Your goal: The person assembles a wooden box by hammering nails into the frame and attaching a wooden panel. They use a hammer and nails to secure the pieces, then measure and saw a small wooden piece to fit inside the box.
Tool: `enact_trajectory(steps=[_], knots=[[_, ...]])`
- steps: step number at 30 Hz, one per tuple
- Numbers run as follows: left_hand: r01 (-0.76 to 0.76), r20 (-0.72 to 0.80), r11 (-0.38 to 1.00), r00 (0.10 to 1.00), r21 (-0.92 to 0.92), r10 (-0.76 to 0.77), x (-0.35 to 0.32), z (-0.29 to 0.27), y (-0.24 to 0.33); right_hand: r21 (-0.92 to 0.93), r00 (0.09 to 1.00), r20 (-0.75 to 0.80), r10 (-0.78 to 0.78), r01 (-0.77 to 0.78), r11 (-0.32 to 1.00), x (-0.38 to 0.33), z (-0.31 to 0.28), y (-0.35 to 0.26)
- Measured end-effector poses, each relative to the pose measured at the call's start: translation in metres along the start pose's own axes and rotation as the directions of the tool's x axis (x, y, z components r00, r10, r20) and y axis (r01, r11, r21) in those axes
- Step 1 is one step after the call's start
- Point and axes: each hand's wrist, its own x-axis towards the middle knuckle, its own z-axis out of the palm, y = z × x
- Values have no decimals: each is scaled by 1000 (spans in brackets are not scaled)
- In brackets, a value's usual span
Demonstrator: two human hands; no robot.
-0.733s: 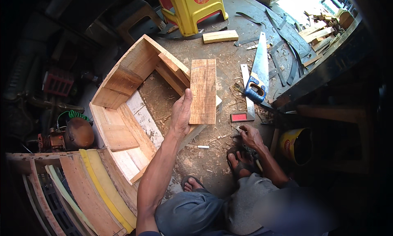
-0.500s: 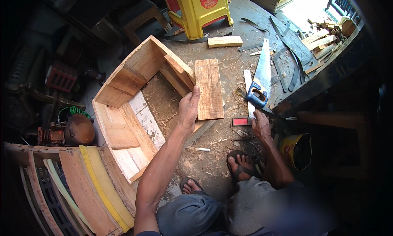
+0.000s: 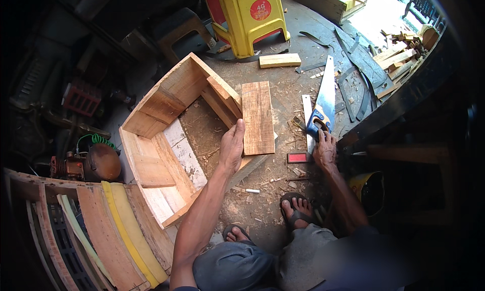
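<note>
Sawdust (image 3: 283, 134) covers the concrete floor around a wooden crate frame (image 3: 166, 139). Left hand (image 3: 232, 147) rests open, fingers flat against the edge of a loose plank (image 3: 258, 117) lying across the crate's end. Right hand (image 3: 325, 148) closes around the blue handle of a handsaw (image 3: 323, 101) lying just right of the plank.

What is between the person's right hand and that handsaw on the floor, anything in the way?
Nothing visible. The right hand lies right at the blue handle of the handsaw, fingers at the grip. A small red block sits just beside the hand on the person's left, not between them. The left hand rests against the wooden plank.
</note>
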Motion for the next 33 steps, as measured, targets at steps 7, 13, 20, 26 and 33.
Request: enact_trajectory(steps=[7, 13, 20, 26, 33], knots=[[-27, -52, 998, 998, 57, 30, 0, -2, -1, 42, 998, 57, 28, -31, 999, -1, -6, -3], [1, -6, 1000, 1000, -30, -1, -4, -1, 2, 21, 999, -32, -14, 15, 1000, -9, 4, 1], [-8, -63, 999, 998, -31, 6, -6, -4, -1, -57, 992, 119, 37, -30, 998, 9, -5, -6], [-54, -40, 998, 998, -30, 53, 0, 0, -6, -111, 955, 288, 67, -36, 993, 51, -2, 20], [-62, -72, 998, 995, 21, 64, -3, -6, -6, -57, 944, 322, 68, -52, 997, 31, -19, 3]])
